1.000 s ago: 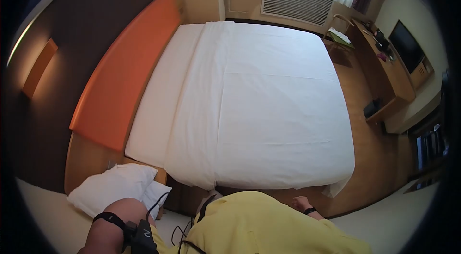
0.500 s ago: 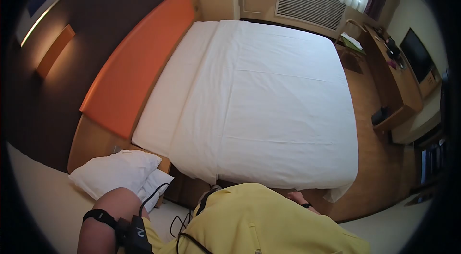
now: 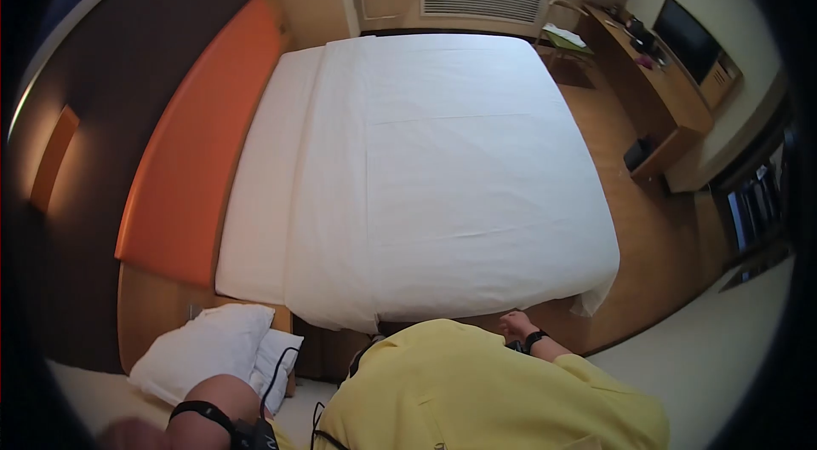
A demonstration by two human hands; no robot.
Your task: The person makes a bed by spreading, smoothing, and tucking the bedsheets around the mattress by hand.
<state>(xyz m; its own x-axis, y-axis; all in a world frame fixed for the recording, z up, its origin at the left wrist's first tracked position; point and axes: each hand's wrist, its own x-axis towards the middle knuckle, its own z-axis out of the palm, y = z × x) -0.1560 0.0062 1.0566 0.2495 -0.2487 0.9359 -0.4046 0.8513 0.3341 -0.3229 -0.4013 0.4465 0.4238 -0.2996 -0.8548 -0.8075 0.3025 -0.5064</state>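
My right hand (image 3: 514,325) hangs by the near edge of the bed, beside the white duvet (image 3: 477,169). Its fingers look loosely curled, and I see nothing in them. A black band circles that wrist. At the bottom left, my left hand (image 3: 132,433) is dark and smeared by motion, so its fingers cannot be made out. The left arm carries a black strap with a small box and cable. Close to that arm, white pillows (image 3: 204,346) lie piled at the bedside. The duvet lies spread over the bed, with a folded band near the head end.
An orange headboard (image 3: 200,152) lines the dark wall at left. Wooden floor (image 3: 608,160) runs between the bed and a long desk (image 3: 651,88) under a wall screen (image 3: 686,39). A chair (image 3: 566,37) stands near the window, and a black bin (image 3: 637,154) below the desk.
My view has shifted, so the bed sits farther left. My right hand and wrist show more fully beside the bed's near edge. My blurred left hand has come into view at bottom left.
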